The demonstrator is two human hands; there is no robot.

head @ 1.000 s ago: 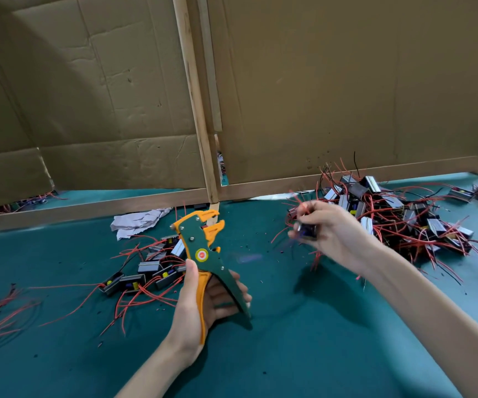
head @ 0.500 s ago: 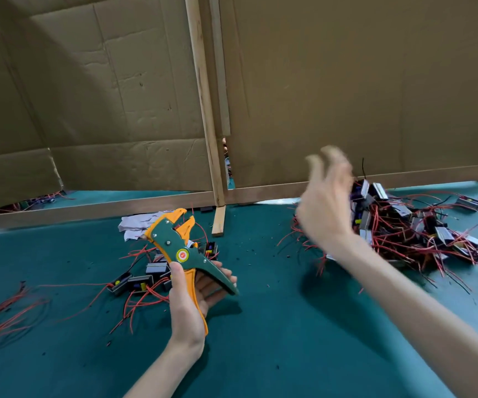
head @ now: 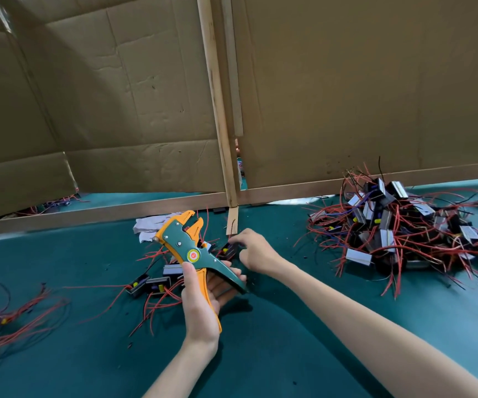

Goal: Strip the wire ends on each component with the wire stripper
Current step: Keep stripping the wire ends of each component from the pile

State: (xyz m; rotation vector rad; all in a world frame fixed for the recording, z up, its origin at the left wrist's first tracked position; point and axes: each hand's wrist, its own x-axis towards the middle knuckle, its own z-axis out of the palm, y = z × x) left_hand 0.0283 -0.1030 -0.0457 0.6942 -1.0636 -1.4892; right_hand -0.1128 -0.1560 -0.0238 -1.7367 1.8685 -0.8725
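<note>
Orange-handled wire stripper is being gripped by the left hand, mid-frame. The right hand is pinching a black component.

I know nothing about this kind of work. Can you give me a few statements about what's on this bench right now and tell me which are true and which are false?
1. The left hand holds the green and orange wire stripper. True.
2. The right hand is digging in the big pile of red-wired parts. False: its fingers are at a small black component in the smaller heap beside the stripper.
3. The big pile lies to the person's right. True.
4. The table has a red cover. False: it is teal green.
5. A cardboard wall stands behind the table. True.
</note>
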